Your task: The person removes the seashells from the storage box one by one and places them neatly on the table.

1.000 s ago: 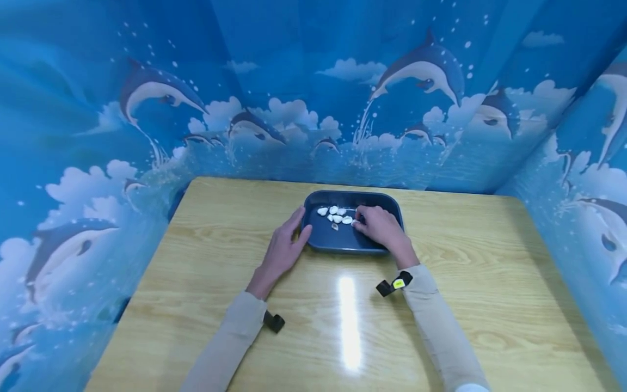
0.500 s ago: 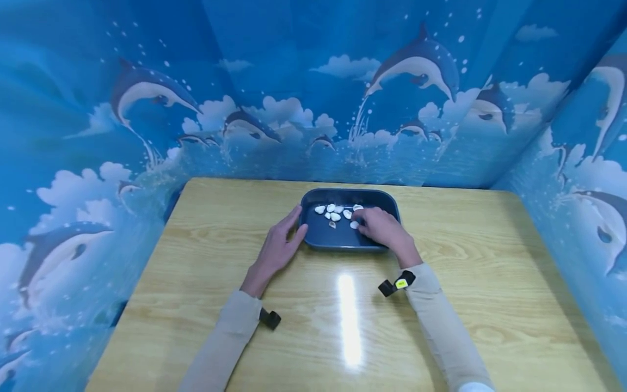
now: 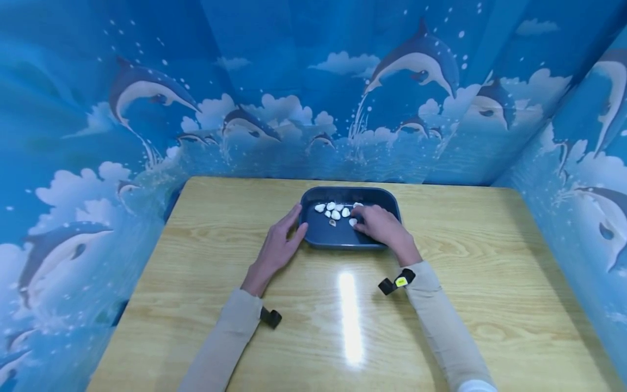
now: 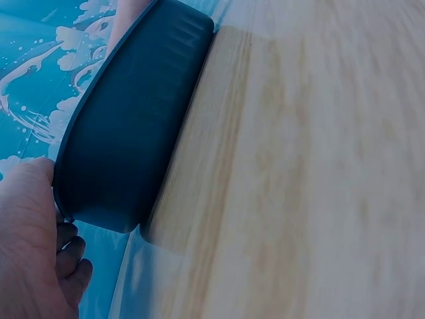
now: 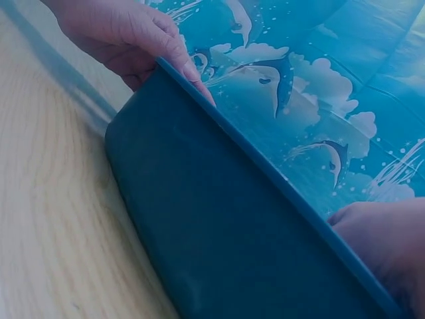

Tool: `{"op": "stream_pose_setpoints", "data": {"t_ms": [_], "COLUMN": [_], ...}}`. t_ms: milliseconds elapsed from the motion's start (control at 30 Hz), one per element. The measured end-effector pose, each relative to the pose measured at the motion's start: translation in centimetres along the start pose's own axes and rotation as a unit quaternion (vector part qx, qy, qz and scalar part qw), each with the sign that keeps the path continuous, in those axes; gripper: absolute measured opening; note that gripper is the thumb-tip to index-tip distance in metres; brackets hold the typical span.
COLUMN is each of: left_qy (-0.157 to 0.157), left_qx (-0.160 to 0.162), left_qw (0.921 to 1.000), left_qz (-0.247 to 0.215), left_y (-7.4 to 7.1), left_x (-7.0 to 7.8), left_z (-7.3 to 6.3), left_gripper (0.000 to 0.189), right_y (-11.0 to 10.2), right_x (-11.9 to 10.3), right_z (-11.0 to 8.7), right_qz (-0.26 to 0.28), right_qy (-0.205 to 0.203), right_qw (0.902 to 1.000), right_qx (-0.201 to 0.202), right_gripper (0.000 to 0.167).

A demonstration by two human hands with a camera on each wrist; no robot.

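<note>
In the head view, several small white seashells (image 3: 335, 215) lie in a dark blue rectangular tray (image 3: 333, 239). The left hand (image 3: 279, 247) holds the tray's left end. Its thumb is at the rim, while in the left wrist view curled fingers (image 4: 71, 256) show outside the wall. The right hand (image 3: 384, 226) reaches over the right side into the tray, with thumb and bent index finger at one white shell (image 3: 353, 222). Another shell (image 3: 358, 205) lies just behind these fingertips. The tray wall (image 5: 199, 199) hides the right fingers in the right wrist view.
A light wood-grain table (image 3: 220, 218) carries the tray near its back edge. Blue dolphin-printed sheeting (image 3: 294, 81) rises behind and at both sides. Dark wrist cameras (image 3: 271, 318) sit on both sleeves. A bright light reflection crosses the tabletop.
The right fingers have shifted slightly inside the tray, and shells near them have spread apart, one now further back. The left hand has kept its place at the tray. The head view has shifted slightly.
</note>
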State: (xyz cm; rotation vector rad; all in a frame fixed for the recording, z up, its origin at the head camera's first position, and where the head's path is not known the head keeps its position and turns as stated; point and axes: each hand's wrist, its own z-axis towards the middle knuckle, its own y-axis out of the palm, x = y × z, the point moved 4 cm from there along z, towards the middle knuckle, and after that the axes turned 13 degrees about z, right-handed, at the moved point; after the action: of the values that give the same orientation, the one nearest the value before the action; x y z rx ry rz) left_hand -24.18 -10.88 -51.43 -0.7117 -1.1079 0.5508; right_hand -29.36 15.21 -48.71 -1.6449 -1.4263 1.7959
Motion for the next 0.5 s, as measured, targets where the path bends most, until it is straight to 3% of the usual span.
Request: {"op": "stream_pose_setpoints", "data": {"t_ms": [233,500], "left_qy": [-0.003,-0.019], "left_qx": [-0.006,-0.007], "left_qw": [0.9999,0.9972], "left_qz": [-0.014,-0.071], "left_y": [-0.04,-0.07], "left_x": [-0.09,-0.44], "left_z": [0.02,0.06], "left_gripper": [0.066,0.067], "right_y": [-0.17,0.08], "right_x": [-0.2,-0.51], "right_z": [-0.3,-0.23], "right_qz": [-0.006,-0.012], "right_qy": [-0.007,-0.019], "right_qw": [0.9999,0.9997], "right_qx": [-0.007,-0.011], "right_gripper": [0.025,0.028]}}
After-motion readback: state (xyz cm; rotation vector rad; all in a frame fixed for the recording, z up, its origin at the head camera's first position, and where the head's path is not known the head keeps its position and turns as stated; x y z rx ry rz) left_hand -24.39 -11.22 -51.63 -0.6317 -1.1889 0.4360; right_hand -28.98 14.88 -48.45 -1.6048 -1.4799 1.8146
